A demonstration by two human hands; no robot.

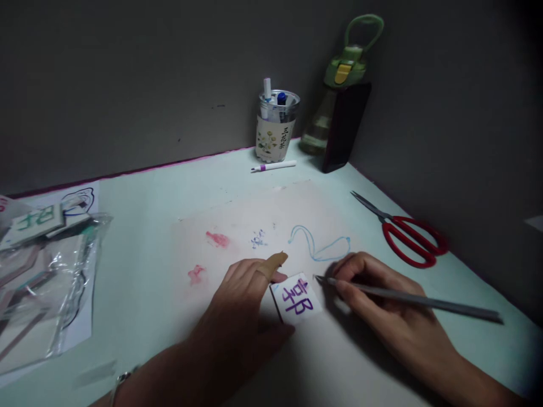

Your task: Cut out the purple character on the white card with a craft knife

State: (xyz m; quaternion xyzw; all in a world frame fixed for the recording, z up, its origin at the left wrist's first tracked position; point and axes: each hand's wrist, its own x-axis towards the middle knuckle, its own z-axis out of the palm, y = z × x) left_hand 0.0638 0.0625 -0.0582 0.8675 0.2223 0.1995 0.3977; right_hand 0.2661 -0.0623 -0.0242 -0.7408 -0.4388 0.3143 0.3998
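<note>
A small white block (296,297) with purple characters drawn on its top lies on a stained work sheet (254,226). My left hand (244,302), with a plaster on the forefinger, pins the block at its left edge. My right hand (373,299) grips a thin grey carving tool (416,301) like a pencil; its point sits just at the block's upper right corner.
Red scissors (403,234) lie to the right. A cup of pens (275,127), a loose marker (274,166), a green bottle (339,85) and a dark phone (345,127) stand at the back wall. A plastic bag of blocks and papers (42,271) lies at left.
</note>
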